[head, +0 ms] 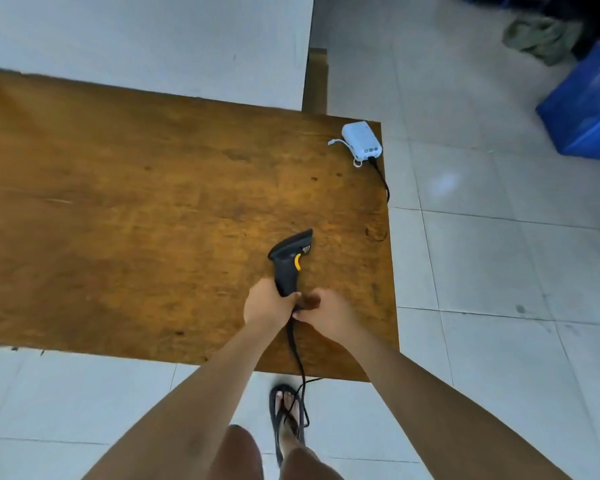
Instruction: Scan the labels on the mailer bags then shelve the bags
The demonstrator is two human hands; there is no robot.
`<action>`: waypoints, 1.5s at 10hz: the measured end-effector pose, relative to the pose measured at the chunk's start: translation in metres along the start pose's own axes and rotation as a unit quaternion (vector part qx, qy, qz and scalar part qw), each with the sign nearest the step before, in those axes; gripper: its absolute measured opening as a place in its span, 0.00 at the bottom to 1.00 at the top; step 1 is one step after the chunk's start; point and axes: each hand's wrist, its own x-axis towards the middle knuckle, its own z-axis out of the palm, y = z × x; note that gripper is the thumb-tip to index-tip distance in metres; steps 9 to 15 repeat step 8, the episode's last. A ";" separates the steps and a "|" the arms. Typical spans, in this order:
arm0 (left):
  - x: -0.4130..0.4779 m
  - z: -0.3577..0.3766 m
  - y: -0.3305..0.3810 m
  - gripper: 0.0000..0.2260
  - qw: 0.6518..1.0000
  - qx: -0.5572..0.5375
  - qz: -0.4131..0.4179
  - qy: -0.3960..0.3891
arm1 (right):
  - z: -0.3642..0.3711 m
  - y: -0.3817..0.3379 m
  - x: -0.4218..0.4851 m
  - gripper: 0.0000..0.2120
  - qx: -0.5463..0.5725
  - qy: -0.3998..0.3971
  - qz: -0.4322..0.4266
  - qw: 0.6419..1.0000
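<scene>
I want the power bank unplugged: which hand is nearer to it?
Right. The right hand, pinching the cable, sits toward the person and slightly left of the power bank; the left hand, gripping the scanner, is farther left.

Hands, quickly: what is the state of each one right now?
Left hand: closed, gripping the scanner by its handle.
Right hand: closed, pinching the black cable just below the scanner.

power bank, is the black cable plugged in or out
Plugged in: the black cable enters a port on the near end of the white power bank.
</scene>
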 end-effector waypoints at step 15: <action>0.107 -0.089 -0.019 0.21 0.984 0.116 0.092 -0.097 | -0.003 -0.116 0.059 0.22 0.007 0.064 0.090 0.994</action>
